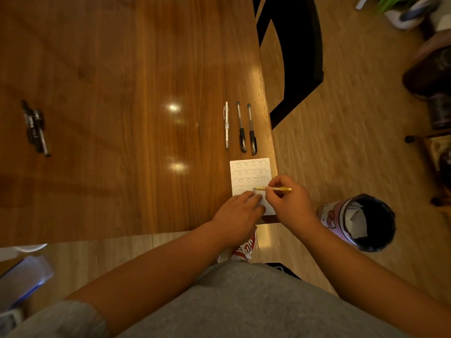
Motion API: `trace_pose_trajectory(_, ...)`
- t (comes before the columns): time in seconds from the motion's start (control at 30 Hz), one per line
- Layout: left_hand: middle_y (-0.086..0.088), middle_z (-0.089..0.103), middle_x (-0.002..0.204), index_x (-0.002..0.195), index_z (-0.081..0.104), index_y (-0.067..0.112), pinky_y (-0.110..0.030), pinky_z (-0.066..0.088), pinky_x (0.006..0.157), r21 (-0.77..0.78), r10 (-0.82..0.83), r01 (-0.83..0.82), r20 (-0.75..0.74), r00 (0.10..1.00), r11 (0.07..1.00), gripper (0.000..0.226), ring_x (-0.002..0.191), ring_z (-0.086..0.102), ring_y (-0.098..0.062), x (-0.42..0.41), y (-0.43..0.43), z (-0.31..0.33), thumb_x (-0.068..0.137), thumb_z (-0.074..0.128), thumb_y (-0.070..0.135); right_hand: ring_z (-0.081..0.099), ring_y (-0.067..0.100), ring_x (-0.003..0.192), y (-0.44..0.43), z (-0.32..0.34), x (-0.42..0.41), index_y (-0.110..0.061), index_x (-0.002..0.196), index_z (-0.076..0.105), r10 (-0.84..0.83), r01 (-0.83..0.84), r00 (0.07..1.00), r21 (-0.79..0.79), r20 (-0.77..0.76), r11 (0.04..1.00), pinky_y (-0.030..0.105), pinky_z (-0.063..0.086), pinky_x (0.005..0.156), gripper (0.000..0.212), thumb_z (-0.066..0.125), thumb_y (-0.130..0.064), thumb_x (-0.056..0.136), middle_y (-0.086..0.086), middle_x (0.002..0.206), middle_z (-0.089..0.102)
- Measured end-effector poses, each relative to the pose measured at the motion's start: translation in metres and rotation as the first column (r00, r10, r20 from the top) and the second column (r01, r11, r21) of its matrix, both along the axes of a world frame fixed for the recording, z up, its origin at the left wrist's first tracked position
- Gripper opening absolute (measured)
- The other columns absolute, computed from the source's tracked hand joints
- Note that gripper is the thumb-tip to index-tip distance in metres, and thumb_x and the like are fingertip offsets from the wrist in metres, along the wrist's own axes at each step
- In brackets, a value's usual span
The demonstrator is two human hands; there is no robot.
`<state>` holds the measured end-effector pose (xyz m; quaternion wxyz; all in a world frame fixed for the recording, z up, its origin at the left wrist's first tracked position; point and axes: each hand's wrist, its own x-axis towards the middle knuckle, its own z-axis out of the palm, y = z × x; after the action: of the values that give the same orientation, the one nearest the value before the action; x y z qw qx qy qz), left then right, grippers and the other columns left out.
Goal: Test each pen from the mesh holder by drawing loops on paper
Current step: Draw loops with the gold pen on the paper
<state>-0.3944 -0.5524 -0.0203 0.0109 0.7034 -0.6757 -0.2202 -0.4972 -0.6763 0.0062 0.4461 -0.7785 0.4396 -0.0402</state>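
Observation:
A white sheet of paper (251, 175) lies near the right edge of the wooden table, with three full rows of drawn loops and a partial fourth row. My right hand (289, 201) pinches a yellow pen (274, 189), its tip on the fourth row. My left hand (240, 212) rests flat on the lower part of the paper. Beyond the paper lie a white pen (226, 125) and two black pens (241, 126) (251, 129), side by side. No mesh holder shows in view.
A cluster of dark pens (36, 129) lies far left on the wooden table (122, 118). A black chair (300, 57) stands past the table's right edge. On the floor to my right stands a pink patterned bin (353, 223).

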Motion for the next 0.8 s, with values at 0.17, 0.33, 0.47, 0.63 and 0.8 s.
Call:
trace_pose_trajectory(0.17,-0.011,0.030,0.150,0.145,0.033,0.024,-0.044,0.034,0.106,0.005,-0.032,0.032,0.049,0.998,0.999,0.059,0.137,0.027,-0.031,0.001,-0.002,-0.002,0.093,0.057,0.036,0.060,0.000,0.074,-0.005,-0.001,0.000,-0.023,0.089,0.060,-0.023,0.024,1.000,-0.001,0.014,1.000,0.012,0.043,0.056,0.007,0.066,-0.020,0.091,-0.015,0.079,0.062)
trace_pose_trajectory(0.33,-0.009,0.024,0.155,0.144,0.035,0.024,-0.047,0.031,0.108,0.016,-0.036,0.035,0.053,0.998,0.999,0.060,0.139,0.024,-0.033,-0.002,-0.001,-0.005,0.090,0.060,0.036,0.060,0.003,0.075,-0.012,-0.002,-0.004,-0.025,0.089,0.059,-0.038,0.038,0.999,-0.004,0.003,0.999,0.019,0.050,0.059,0.008,0.065,-0.022,0.091,-0.018,0.081,0.060)
trace_pose_trajectory(0.47,-0.009,0.029,0.154,0.141,0.039,0.022,-0.045,0.028,0.111,-0.005,-0.044,0.044,0.064,0.997,0.999,0.057,0.140,0.024,-0.032,-0.003,-0.003,-0.006,0.090,0.061,0.037,0.060,0.003,0.071,-0.015,-0.002,-0.008,-0.029,0.087,0.058,-0.051,0.051,0.999,-0.010,0.001,0.999,0.015,0.045,0.055,0.010,0.065,-0.024,0.091,-0.018,0.078,0.061)
trace_pose_trajectory(0.63,-0.010,0.035,0.150,0.137,0.043,0.020,-0.043,0.034,0.107,-0.022,-0.028,0.029,0.033,0.999,0.999,0.050,0.135,0.031,-0.030,-0.004,-0.006,-0.004,0.092,0.058,0.037,0.061,0.003,0.069,-0.017,0.000,-0.014,-0.030,0.084,0.057,-0.051,0.051,0.999,-0.016,0.007,0.999,0.015,0.044,0.055,0.013,0.066,-0.023,0.091,-0.015,0.076,0.062)
trace_pose_trajectory(0.8,-0.008,0.026,0.155,0.145,0.030,0.025,-0.044,0.032,0.108,0.004,-0.021,0.020,0.037,0.999,1.000,0.058,0.138,0.026,-0.030,-0.004,-0.007,-0.004,0.094,0.054,0.039,0.061,-0.004,0.073,-0.015,0.002,-0.018,-0.029,0.083,0.058,-0.049,0.049,0.999,0.008,0.021,0.999,0.009,0.043,0.046,0.013,0.065,-0.021,0.091,-0.012,0.075,0.063)
